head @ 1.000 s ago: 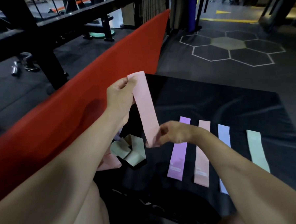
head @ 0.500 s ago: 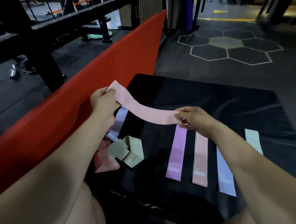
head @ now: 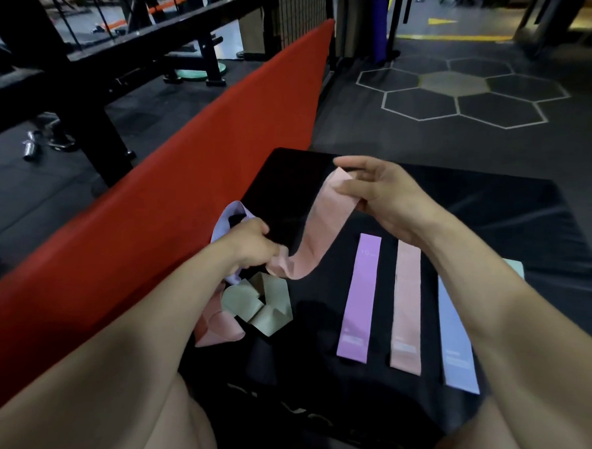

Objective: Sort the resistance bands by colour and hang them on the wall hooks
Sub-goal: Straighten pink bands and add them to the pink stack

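Fingers of both hands pinch the pink band's [head: 325, 226] ends, left hand [head: 252, 244] low, right hand [head: 385, 194] high, held over mat [head: 494, 214], probably to lay beside matching pink strip [head: 407, 305].

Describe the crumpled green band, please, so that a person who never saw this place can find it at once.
Look at the black mat on the gym floor, beside the long red pad. Near the mat's left edge lies a small heap of loose bands, just below the left hand. The green band there is folded into an angular crumple, pale sage, unlike the pink band beside it.
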